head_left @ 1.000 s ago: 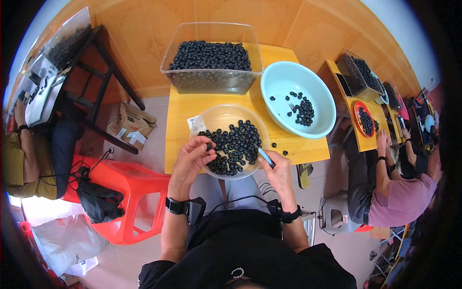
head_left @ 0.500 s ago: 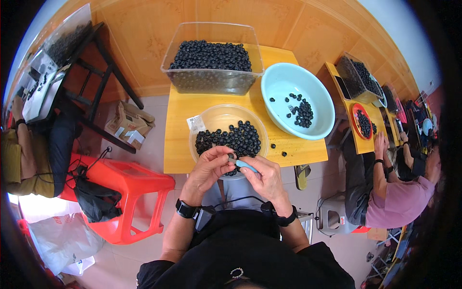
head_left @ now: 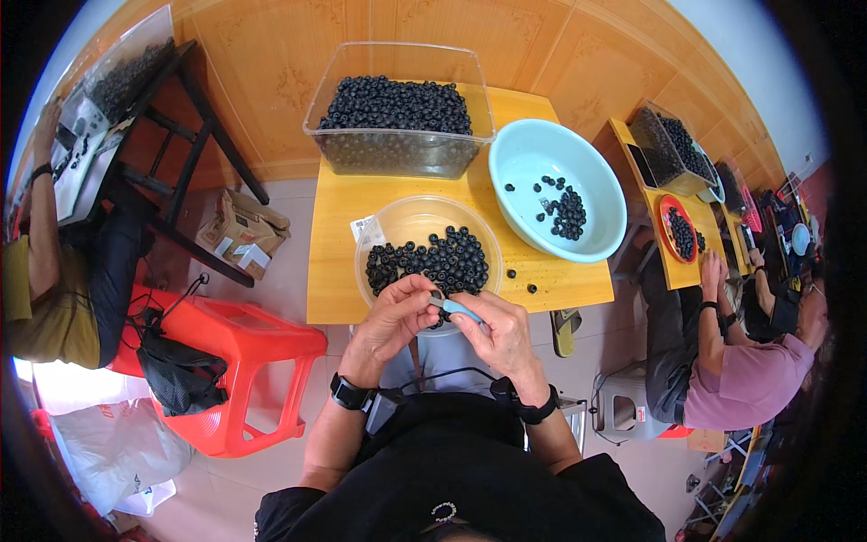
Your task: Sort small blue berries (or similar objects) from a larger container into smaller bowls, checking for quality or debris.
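Above the near rim of a clear round tub (head_left: 492,248), both of my hands are at work close together. My left hand (head_left: 394,318) pinches a small dark round piece (head_left: 437,296) between thumb and fingertips. My right hand (head_left: 502,334) is closed round the light-blue handle of a small tool (head_left: 461,310), its tip against that piece; the tip itself is too small to make out. Many black round pieces with holes (head_left: 444,259) lie in the tub below. To the right, a pale-blue basin (head_left: 524,217) holds a smaller heap of similar pieces.
A clear rectangular bin (head_left: 397,149) full of black pieces stands at the back of the yellow table (head_left: 339,289). Two loose pieces lie beside the tub. A red stool (head_left: 244,343) is at left. Other people sit at both sides, one in a pink shirt (head_left: 750,379).
My hands stay almost in place, with only a slight shift of the tool and fingers at the small piece. The person at far left has raised an arm toward their bin.
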